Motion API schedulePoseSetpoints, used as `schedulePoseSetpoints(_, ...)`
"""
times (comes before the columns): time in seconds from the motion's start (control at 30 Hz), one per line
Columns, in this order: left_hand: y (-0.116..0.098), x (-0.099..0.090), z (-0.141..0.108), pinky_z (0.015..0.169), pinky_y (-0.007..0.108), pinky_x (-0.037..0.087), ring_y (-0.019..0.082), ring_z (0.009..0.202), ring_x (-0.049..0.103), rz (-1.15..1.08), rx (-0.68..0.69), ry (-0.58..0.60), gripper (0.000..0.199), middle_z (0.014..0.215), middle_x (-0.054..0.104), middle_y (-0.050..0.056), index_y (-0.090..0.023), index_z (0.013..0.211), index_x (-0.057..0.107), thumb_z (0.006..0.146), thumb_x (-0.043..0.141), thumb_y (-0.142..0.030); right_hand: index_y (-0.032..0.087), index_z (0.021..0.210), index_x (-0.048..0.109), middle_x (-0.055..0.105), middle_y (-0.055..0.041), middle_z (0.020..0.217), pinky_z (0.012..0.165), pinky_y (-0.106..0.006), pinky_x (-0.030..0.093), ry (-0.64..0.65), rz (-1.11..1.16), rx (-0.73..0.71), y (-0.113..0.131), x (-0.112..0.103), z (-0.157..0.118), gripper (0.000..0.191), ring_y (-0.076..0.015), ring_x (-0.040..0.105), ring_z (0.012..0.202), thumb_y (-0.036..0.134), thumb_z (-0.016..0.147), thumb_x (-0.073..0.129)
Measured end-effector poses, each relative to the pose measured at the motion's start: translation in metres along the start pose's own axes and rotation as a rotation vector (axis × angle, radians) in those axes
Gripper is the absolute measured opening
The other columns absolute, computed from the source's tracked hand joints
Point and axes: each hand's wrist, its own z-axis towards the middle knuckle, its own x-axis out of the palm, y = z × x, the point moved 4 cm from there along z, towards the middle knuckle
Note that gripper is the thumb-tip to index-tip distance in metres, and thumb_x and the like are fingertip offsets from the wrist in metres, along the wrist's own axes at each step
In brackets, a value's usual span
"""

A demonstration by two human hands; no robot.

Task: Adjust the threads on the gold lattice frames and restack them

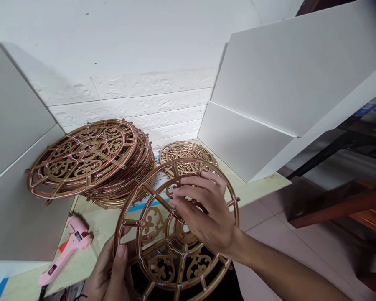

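My two hands hold up a round gold-coloured openwork frame [152, 225], strung with thin red and white wire. My left hand [111, 271] grips its lower left rim, thumb on the front. My right hand [203, 213] lies across the upper middle, fingers curled over the spokes. Behind it, a leaning stack of similar wired frames [84, 161] rests on the light wooden tabletop [94, 225]. Another gold frame [186, 152] lies partly hidden behind the held one. A pink hot glue gun [67, 251] lies on its side near my left hand.
White foam boards [19, 125] stand at the left, and others [288, 83] angle in at the right. A white brick-patterned wall [128, 100] rises behind the table. Tiled floor [269, 221] and dark wooden furniture [341, 205] lie beyond the table's right edge.
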Motion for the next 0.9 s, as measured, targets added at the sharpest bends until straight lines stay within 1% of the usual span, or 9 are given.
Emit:
schedulePoseSetpoints(0.1, 0.002, -0.001, 0.004, 0.06, 0.03, 0.061, 0.027, 0.066, 0.072, -0.062, -0.077, 0.021, 0.056, 0.07, 0.074, 0.006, -0.018, 0.089, 0.076, 0.045, 0.089, -0.049, 0.015, 0.088, 0.064, 0.07, -0.0046, 0.082, 0.087, -0.043, 0.045, 0.001, 0.086, 0.001, -0.005, 0.004, 0.002, 0.022, -0.019, 0.062, 0.089, -0.003, 0.077, 0.065)
schedulePoseSetpoints(0.23, -0.002, -0.002, 0.01, 0.057, 0.028, 0.061, 0.026, 0.066, 0.072, -0.062, -0.033, 0.02, 0.053, 0.072, 0.074, 0.007, -0.017, 0.089, 0.076, 0.047, 0.088, -0.047, 0.015, 0.089, 0.064, 0.067, -0.0091, 0.091, 0.077, -0.041, 0.05, 0.022, 0.257, 0.053, -0.014, 0.009, 0.006, 0.019, -0.0203, 0.059, 0.089, -0.001, 0.078, 0.065)
schedulePoseSetpoints(0.37, -0.006, 0.0, 0.014, 0.053, 0.026, 0.06, 0.025, 0.062, 0.071, -0.038, 0.017, 0.013, 0.053, 0.071, 0.074, 0.007, -0.016, 0.087, 0.077, 0.047, 0.088, -0.049, 0.015, 0.087, 0.065, 0.065, -0.0088, 0.092, 0.077, -0.04, 0.049, 0.045, 0.345, 0.101, -0.021, 0.013, 0.009, 0.015, -0.0193, 0.059, 0.089, 0.001, 0.08, 0.064)
schedulePoseSetpoints(0.53, -0.011, 0.003, 0.016, 0.055, 0.027, 0.061, 0.023, 0.06, 0.07, -0.072, 0.013, 0.005, 0.055, 0.074, 0.075, 0.005, -0.019, 0.09, 0.076, 0.045, 0.09, -0.047, 0.015, 0.085, 0.066, 0.065, -0.0087, 0.093, 0.076, -0.039, 0.049, 0.028, 0.377, 0.131, -0.024, 0.015, 0.012, 0.013, -0.0185, 0.059, 0.088, 0.003, 0.081, 0.063)
schedulePoseSetpoints(0.6, -0.012, 0.004, 0.017, 0.056, 0.028, 0.061, 0.024, 0.062, 0.071, -0.066, 0.027, 0.013, 0.055, 0.074, 0.074, 0.006, -0.017, 0.088, 0.077, 0.044, 0.09, -0.048, 0.015, 0.084, 0.066, 0.065, -0.0086, 0.092, 0.076, -0.039, 0.049, 0.016, 0.37, 0.143, -0.025, 0.016, 0.012, 0.012, -0.0183, 0.059, 0.088, 0.004, 0.082, 0.063)
schedulePoseSetpoints(0.7, -0.012, 0.006, 0.018, 0.059, 0.028, 0.061, 0.026, 0.066, 0.071, -0.048, 0.025, 0.038, 0.056, 0.073, 0.074, 0.008, -0.015, 0.088, 0.077, 0.046, 0.089, -0.05, 0.016, 0.084, 0.065, 0.065, -0.0082, 0.092, 0.077, -0.039, 0.049, 0.011, 0.365, 0.151, -0.025, 0.016, 0.012, 0.011, -0.0181, 0.059, 0.088, 0.005, 0.082, 0.063)
schedulePoseSetpoints(0.8, -0.012, 0.007, 0.018, 0.058, 0.024, 0.06, 0.025, 0.067, 0.072, -0.05, 0.026, 0.035, 0.056, 0.073, 0.074, 0.005, -0.017, 0.093, 0.076, 0.048, 0.089, -0.047, 0.016, 0.084, 0.065, 0.065, -0.008, 0.092, 0.077, -0.038, 0.05, 0.01, 0.362, 0.154, -0.027, 0.015, 0.011, 0.012, -0.0181, 0.059, 0.088, 0.005, 0.082, 0.063)
schedulePoseSetpoints(0.9, -0.015, 0.01, 0.018, 0.066, 0.018, 0.058, 0.019, 0.07, 0.072, -0.078, 0.056, 0.009, 0.055, 0.084, 0.075, 0.001, -0.021, 0.096, 0.075, 0.047, 0.091, -0.04, 0.016, 0.085, 0.064, 0.065, -0.0078, 0.092, 0.076, -0.037, 0.051, 0.012, 0.357, 0.156, -0.032, 0.013, 0.012, 0.013, -0.0179, 0.059, 0.088, 0.004, 0.081, 0.063)
